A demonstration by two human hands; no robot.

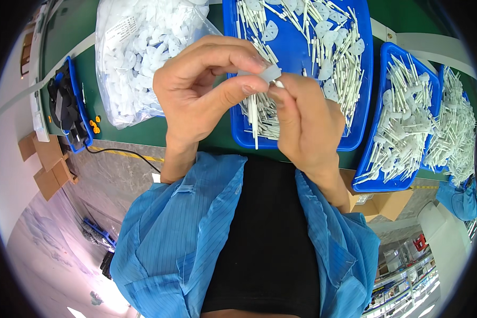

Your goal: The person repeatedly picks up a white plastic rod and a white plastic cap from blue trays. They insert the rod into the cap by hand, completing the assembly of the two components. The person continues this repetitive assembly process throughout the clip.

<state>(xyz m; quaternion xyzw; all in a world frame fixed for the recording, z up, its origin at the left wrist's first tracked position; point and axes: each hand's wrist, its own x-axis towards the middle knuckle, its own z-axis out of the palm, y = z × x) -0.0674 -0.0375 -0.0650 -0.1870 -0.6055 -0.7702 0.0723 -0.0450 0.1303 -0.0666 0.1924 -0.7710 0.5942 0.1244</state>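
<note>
Above the near edge of a blue tray (238, 139), my two hands meet. My left hand (209, 82) pinches a small translucent white plastic piece (271, 73) between thumb and fingertips. Close against that piece, my right hand (308, 119) is closed on a thin white stick, whose rounded tip (279, 84) shows at the fingertips; the rest is hidden by the fingers. Below the hands, white sticks (255, 124) point down toward my body; whether a hand holds them is unclear. In the tray lie many white sticks and translucent, half-round pieces (270, 31).
A clear bag (135, 69) of translucent pieces lies left of the tray on the green table (212, 139). Two more blue trays (382, 183) with similar parts stand right. Farther left are a blue tray of black items (63, 103), small orange parts (95, 125) and a black cable (123, 152).
</note>
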